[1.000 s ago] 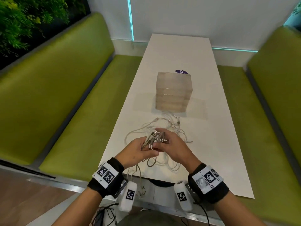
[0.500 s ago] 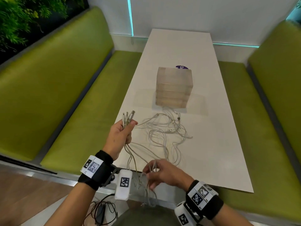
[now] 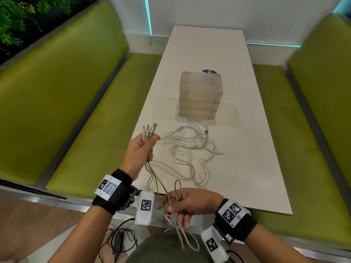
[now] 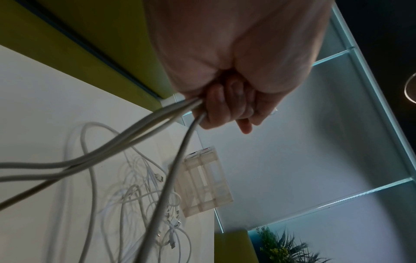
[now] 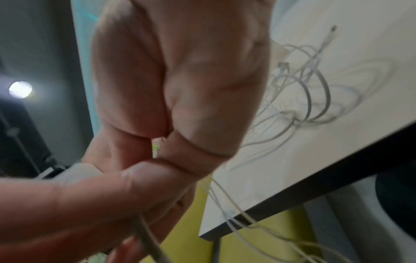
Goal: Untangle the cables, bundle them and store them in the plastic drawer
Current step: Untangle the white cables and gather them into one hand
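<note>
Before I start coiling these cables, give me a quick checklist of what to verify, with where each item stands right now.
1. Left hand grips the plug ends together: ok.
2. Right hand holds the cables lower down: ok.
3. Held cables free of the pile on the table: not ok, strands run back into it.
4. Cable ends off the table edge under control: not ok, loops dangle below the right hand.
5. Drawer open to receive a bundle: not ok, all shut.
6. Knots in the pile: cannot tell.
</note>
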Available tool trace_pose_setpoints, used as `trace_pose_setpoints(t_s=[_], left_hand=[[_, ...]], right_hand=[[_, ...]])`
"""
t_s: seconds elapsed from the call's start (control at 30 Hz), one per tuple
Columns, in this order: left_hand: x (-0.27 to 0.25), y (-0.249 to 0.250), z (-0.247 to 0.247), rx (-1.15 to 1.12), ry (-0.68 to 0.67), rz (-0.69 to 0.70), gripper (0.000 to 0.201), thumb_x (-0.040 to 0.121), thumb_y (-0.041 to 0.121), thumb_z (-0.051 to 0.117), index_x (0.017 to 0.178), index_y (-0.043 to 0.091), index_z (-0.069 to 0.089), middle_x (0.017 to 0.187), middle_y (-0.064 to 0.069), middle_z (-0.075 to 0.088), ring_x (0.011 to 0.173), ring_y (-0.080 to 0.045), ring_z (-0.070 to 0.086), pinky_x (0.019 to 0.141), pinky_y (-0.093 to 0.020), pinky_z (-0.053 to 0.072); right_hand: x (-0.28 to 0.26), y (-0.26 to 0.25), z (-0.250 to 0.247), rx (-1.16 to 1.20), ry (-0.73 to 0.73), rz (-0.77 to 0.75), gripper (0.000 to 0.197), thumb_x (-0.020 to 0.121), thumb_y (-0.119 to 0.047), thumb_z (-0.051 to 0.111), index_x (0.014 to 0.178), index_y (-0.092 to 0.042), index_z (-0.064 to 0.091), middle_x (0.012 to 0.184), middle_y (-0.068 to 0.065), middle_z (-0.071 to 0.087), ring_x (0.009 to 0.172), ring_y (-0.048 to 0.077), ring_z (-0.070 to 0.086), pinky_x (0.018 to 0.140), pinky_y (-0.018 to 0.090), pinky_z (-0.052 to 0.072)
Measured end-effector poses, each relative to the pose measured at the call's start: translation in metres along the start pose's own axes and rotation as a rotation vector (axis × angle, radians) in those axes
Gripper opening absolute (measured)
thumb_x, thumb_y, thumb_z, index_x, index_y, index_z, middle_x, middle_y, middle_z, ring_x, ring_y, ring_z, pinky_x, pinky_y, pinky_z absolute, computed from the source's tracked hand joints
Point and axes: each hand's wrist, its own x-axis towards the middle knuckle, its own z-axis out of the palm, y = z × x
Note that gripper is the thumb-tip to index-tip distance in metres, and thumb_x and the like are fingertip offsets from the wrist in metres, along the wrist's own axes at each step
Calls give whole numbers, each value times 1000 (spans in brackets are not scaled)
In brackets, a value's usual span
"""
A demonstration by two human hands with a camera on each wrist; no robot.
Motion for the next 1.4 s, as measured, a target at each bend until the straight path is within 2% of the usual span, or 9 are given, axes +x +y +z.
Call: trace_pose_setpoints(t_s=[0.1,0.27,0.37,0.6,0.77,0.87,0.97,1.2,1.4], left_hand=[[2,0,-1,-4,3,-9,14,97,16,52,86,11,60,47,12,29,42,-8,23,43,-22,23],[1,1,1,40,-20,-6,12,96,17,53,88,10,58,47,12,30,41,-8,25,42,-20,25],[0,1,0,82,-16,-3,15,97,16,51,86,10,58,47,11,30,42,-9,24,42,-20,25],[-1,3,-9,-8,12,-19,21,99,18,46,82,10,55,51,9,26,45,-10,20,44,-21,22],[1,5,-7,-65,-2,-10,23,100,21,45,80,11,52,53,8,25,48,-12,17,44,-23,19],[0,5,-2,-105,-16,-9,25,100,21,44,78,12,51,52,8,24,50,-14,14,45,-25,17],[0,4,3,-128,-37,-16,27,101,21,42,77,12,51,51,9,25,48,-12,16,45,-24,18],[-4,5,11,-101,-101,-56,28,101,23,41,77,11,52,50,8,27,44,-9,21,44,-21,20],[-2,3,5,-85,-92,-61,29,100,24,42,78,10,53,51,7,28,43,-8,22,45,-21,21]], right_hand=[[0,-2,2,-18,-35,0,24,97,-5,47,118,-14,54,96,10,68,63,15,69,56,23,58],[16,11,-4,-429,246,56,24,94,-17,53,117,-10,51,102,14,64,83,28,65,76,38,56],[18,23,-10,-845,389,84,49,86,-18,63,131,-18,45,120,13,59,96,23,55,83,33,44],[3,40,-20,-947,328,151,84,79,-1,58,146,-35,21,142,7,46,129,24,44,104,41,41],[-20,10,-38,-813,487,45,34,86,-14,62,118,-24,58,111,-1,63,96,13,61,84,26,51],[-29,-4,-70,-664,929,-100,5,90,-15,57,90,-18,61,89,3,65,74,17,62,70,31,50],[-31,-6,-113,-652,1269,66,19,95,-23,48,95,-7,58,97,15,66,87,31,62,72,34,46],[-26,8,-162,-698,1343,260,23,91,-11,53,112,-2,55,119,24,47,97,40,57,83,39,46],[-49,-18,-165,-511,1503,-239,8,85,-4,59,91,-8,62,95,19,62,86,33,61,79,42,52]])
